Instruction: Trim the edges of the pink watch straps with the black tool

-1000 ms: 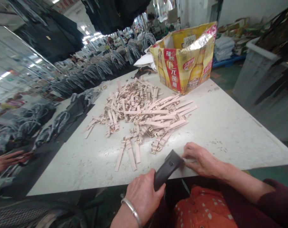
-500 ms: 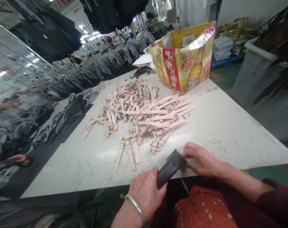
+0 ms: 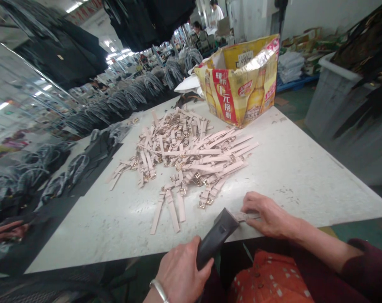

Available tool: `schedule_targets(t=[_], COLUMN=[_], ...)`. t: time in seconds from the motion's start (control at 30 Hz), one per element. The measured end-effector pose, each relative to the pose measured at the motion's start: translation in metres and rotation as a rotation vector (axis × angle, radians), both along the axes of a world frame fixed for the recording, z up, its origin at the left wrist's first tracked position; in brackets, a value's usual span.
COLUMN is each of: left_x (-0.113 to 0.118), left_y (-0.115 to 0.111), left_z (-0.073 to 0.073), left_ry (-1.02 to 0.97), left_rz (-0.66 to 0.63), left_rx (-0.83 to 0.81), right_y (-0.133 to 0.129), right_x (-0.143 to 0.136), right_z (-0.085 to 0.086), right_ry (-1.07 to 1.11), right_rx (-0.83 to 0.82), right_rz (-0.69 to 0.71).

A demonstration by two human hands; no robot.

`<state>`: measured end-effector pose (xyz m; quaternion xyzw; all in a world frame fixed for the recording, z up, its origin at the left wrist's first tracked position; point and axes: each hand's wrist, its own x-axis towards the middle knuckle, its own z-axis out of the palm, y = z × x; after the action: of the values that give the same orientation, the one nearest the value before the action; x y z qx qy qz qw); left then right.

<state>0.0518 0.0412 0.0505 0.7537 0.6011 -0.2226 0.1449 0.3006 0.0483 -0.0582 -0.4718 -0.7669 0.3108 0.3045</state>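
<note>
My left hand (image 3: 184, 263) wears a silver bangle and is wrapped round a dark grey handheld tool (image 3: 216, 237) with a blocky head and a small square switch. Its exact kind is unclear. At the table's front edge my right hand (image 3: 269, 214) pinches a pale pink buckle strap (image 3: 241, 216), partly covered by the fingers. The tool's head is close against the strap's left end; whether they touch I cannot tell. Beyond both hands lies a pile of similar pale pink straps (image 3: 181, 143) with small gold buckles.
A yellow cardboard beer box (image 3: 241, 92), open at the top, stands at the far side of the white table (image 3: 292, 168). Dark bags (image 3: 80, 168) lie along the left. Another person's hand (image 3: 12, 231) is at the far left. A grey bin (image 3: 330, 101) stands to the right.
My left hand and the tool have moved down and left, away from my right fingers. More of the pinched strap now shows. The other person's hand at the left has shifted.
</note>
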Motion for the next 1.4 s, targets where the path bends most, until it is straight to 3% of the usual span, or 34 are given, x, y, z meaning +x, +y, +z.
schedule_targets(t=[0.3,0.5,0.63,0.8,0.97,1.13,1.23,1.4], left_x=[0.025,0.008,-0.002,0.01,0.016,0.022,0.044,0.089], left_y=[0.01,0.01,0.001,0.001,0.02,0.046,0.065,0.093], left_z=[-0.011,-0.013,-0.006,-0.011,-0.016,-0.007,-0.008,-0.025], left_ry=[-0.055,-0.193,-0.112,-0.052,-0.158,-0.236,-0.296,-0.319], left_rz=[-0.027,0.112,0.075,0.047,0.058,0.131,0.088,0.043], left_rx=[0.037,0.026,-0.013,-0.013,0.02,0.063,-0.023,-0.073], right_y=[0.001,0.001,0.0,0.001,0.001,-0.015,-0.026,-0.029], right_x=[0.001,0.0,-0.001,-0.002,-0.002,-0.01,-0.015,-0.014], right_z=[-0.002,-0.003,-0.004,-0.003,-0.003,-0.002,-0.001,-0.001], right_ry=[0.021,-0.014,-0.016,0.003,-0.001,-0.026,-0.037,0.003], right_rx=[-0.013,0.0,-0.007,-0.014,-0.018,-0.024,-0.025,0.013], right_rz=[0.004,0.0,-0.015,-0.017,-0.055,-0.092,-0.118,-0.055])
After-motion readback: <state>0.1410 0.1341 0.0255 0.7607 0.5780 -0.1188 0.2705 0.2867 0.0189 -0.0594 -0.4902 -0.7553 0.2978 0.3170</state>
